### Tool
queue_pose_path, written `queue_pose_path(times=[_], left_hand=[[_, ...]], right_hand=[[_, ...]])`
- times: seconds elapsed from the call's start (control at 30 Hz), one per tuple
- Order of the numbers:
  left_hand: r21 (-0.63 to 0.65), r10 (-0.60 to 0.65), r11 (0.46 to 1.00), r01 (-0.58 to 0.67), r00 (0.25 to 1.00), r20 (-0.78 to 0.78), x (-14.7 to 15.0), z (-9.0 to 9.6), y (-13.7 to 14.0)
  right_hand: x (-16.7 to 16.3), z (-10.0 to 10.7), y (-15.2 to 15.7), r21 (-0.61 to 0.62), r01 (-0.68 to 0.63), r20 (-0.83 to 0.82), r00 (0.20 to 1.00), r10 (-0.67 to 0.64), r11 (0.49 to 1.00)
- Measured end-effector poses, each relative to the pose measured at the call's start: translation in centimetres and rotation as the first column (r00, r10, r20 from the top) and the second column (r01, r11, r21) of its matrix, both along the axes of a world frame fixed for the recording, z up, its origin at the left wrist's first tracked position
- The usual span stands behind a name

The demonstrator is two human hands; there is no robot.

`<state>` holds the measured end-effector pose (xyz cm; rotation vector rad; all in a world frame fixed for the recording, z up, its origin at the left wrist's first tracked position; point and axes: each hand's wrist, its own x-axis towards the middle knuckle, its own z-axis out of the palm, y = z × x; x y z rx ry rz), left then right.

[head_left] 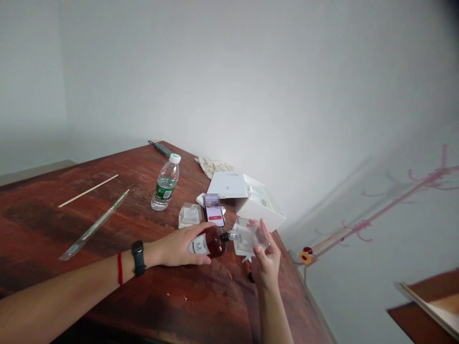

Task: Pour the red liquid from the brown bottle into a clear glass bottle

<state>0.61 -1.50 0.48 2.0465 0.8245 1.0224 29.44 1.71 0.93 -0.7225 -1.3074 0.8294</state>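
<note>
My left hand (181, 246) is wrapped round a dark red-brown bottle (216, 242) with a white label marked M. The bottle lies tilted on its side, its black neck (225, 236) pointing right. In my right hand (267, 260) is a clear square glass bottle (247, 237), held between thumb and fingers. Its narrow neck meets the dark bottle's neck; whether liquid passes between them I cannot tell. Below the glass bottle, a small black-and-white item (250, 271) is partly hidden by my right hand.
A water bottle (165, 186) stands on the wooden table (136, 306). Beyond my hands are a clear plastic tray (190, 215), a phone (215, 217), an open white box (258, 203) and a cloth (213, 166). Chopsticks (88, 190) lie left; a pink rack (376, 215) stands right.
</note>
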Motion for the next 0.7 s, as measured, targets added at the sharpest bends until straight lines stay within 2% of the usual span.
queue_pose_path(times=[0.23,0.7], left_hand=[[0.000,0.008,1.000,-0.008,1.000,-0.020,0.02,0.10,0.04],[0.003,0.020,1.000,-0.020,1.000,0.011,0.21,0.10,-0.22]], right_hand=[[-0.40,0.52,-0.56,-0.008,0.000,0.009,1.000,0.001,1.000],[-0.45,0.32,-0.21,0.002,0.001,0.000,1.000,-0.001,1.000]])
